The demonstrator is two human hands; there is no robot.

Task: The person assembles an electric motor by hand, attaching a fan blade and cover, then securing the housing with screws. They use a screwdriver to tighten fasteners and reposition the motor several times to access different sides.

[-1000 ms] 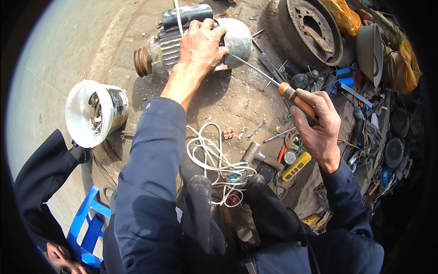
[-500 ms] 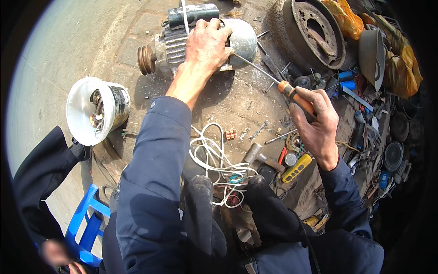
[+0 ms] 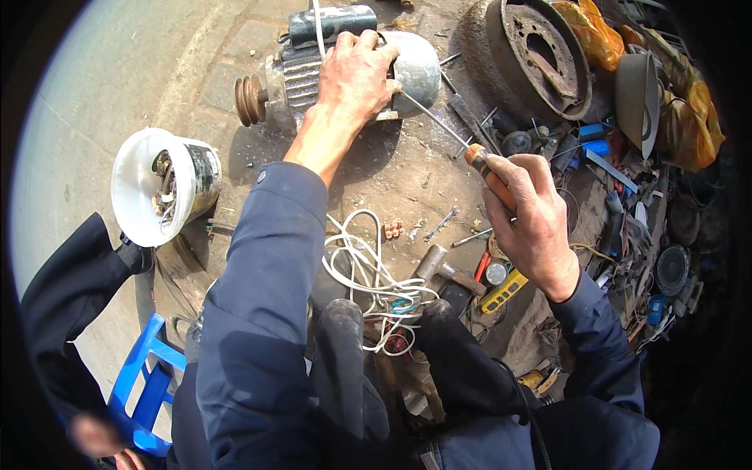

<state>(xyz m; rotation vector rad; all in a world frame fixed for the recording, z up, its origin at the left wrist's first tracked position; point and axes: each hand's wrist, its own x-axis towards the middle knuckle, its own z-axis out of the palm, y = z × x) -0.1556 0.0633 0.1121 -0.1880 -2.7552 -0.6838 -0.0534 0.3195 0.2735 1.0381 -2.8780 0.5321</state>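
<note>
An electric motor (image 3: 300,82) with a finned body, a grooved pulley at its left end and a rounded cover at its right lies on the ground ahead. On top of it sits a dark cylinder. My left hand (image 3: 351,78) grips the motor's upper side, fingers curled over it and hiding what lies beneath. My right hand (image 3: 536,215) is closed around the orange and black handle of a screwdriver (image 3: 478,159). Its long shaft reaches up and left to my left thumb, where the tip is hidden. A white cable (image 3: 316,27) rises past the motor's top.
Between my knees and the motor lie coiled white cable (image 3: 345,270), a hammer (image 3: 431,262), a wrench (image 3: 442,223) and a yellow tool (image 3: 504,292). A white bucket (image 3: 129,192) stands left; a rusty wheel rim (image 3: 501,78) and clutter lie right. Another person sits near a blue stool (image 3: 149,392).
My right hand and the screwdriver handle have shifted slightly left, and the shaft's angle is a little steeper. My left hand stays on the motor.
</note>
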